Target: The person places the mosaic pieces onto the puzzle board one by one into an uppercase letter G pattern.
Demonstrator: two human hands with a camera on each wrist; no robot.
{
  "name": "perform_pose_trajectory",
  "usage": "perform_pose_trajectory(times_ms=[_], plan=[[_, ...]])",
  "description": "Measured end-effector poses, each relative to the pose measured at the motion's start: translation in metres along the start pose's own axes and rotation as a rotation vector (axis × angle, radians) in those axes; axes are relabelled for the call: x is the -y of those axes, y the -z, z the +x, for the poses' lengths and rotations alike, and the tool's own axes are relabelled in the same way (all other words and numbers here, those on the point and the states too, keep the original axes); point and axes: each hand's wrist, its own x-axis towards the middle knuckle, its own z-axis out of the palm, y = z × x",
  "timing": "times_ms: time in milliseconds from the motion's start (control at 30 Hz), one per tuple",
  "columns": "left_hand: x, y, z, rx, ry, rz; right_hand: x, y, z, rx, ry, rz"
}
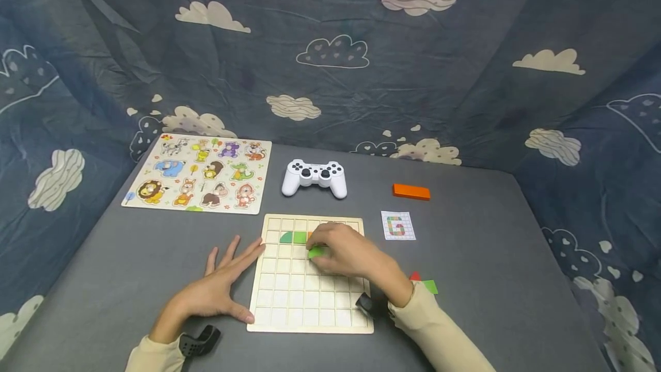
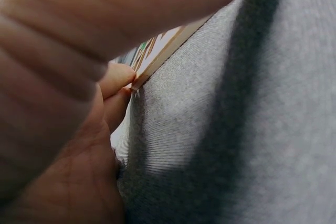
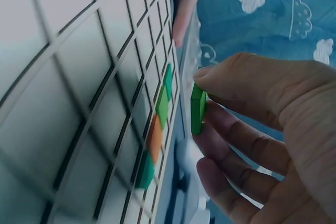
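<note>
Green tile (image 3: pixel 197 111) is clear of the grid board (image 1: pixel 296 298), held just above its far half, pinched btwn thumb & fingertips of the R hand (image 1: pixel 343 251); outline's partly covered, so can't tell exact shape. L hand (image 1: pixel 222 289) has fingers spread & fairly straight, touching the board's left edge, thumb by the near left corner, prob. steadying it. Near the board's far edge, set in cells, sits a row: teal rounded tile (image 1: pixel 286 238), lt green square (image 1: pixel 300 237), orange tile (image 3: pixel 155 135), dk green tile (image 3: pixel 145 171). Right of the board: red tile (image 1: pixel 415 276) & green offcut-shaped piece (image 1: pixel 430 286), close to the R sleeve, + pattern card (image 1: pixel 397 226) w/ a "G" farther back.

Handling: looks like a small stiff slab, prob. painted wood, so v. light & not fragile; smooth faces might slip a bit. Best hold = opp. side edges, thumb vs. index/middle, w/ underside left free; fingers wrapped underneath would prob. foul the board's raised dividers.
</note>
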Motion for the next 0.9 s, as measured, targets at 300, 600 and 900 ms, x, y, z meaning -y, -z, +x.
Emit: perform_pose_trajectory(times_ms=[300,600,900], plan=[[0.003,0.0,-0.003,-0.012,-0.014,0.006,0.019,-0.008,0.03,0.066,0.01,-0.05],[0.002,0.0,0.0,-0.003,-0.028,0.001,0.023,-0.022,0.052,0.113,-0.025,-0.09],[0.001,0.0,0.0,-0.006,-0.026,0.002,0.025,-0.027,0.06,0.136,-0.029,-0.133]])
